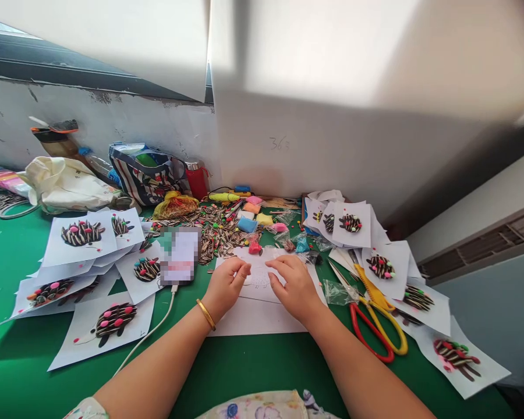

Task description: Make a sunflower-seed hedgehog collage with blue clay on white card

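Over the flat white paper sheet, with left hand pinched together and right hand parted, either one dragging could crease it.

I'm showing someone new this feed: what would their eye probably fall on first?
Probably the large red-and-yellow-handled scissors, right of the right hand. Next, the sunflower seeds heaped beyond the left hand, then the white papers bearing seed-covered figures, piled toward both sides of the green tabletop.
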{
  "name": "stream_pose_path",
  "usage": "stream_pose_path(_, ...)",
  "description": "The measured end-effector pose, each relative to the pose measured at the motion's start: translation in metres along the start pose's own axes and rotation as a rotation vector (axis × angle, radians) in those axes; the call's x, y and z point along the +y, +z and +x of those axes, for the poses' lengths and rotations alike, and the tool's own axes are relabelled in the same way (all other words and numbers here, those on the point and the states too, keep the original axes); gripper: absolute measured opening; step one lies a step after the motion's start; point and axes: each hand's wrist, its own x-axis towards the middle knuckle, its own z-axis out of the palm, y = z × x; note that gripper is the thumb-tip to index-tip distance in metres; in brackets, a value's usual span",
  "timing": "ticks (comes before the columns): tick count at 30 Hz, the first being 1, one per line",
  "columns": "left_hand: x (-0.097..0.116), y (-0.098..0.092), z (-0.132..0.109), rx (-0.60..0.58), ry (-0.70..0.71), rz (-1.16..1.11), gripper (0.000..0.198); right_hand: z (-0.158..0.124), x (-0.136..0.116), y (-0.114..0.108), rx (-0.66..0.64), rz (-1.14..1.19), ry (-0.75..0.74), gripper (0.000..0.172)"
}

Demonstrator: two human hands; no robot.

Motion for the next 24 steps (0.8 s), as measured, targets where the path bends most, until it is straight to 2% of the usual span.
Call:
stream_pose_path(7, 0.002, 0.001, 0.0, -0.043, -0.013, -0.021, 0.014, 0.0, -0.003, 0.002, -0.016, 0.014, 0.001, 0.026)
stream_pose_path(13, 0.002, 0.0, 0.0, -0.041, 0.034, 0.055, 0.024, -0.001, -0.001, 0.004, -0.044, 0.001, 0.001, 0.025)
stream_pose_path(16, -0.001, -0.001, 0.0, -0.015, 0.024, 0.062, 0.022, -0.001, 0.003, 0.005, -0.055, -0.028, 0.004, 0.023)
stream_pose_path(19, -0.005, -0.001, 0.001, 0.012, 0.017, 0.047, 0.016, -0.001, 0.004, 0.005, -0.115, -0.049, 0.001, 0.022)
stream_pose_path(24, -0.007, -0.003, 0.002, 0.032, -0.001, 0.056, 0.02, -0.002, 0.004, 0.009, -0.215, -0.024, -0.028, 0.022)
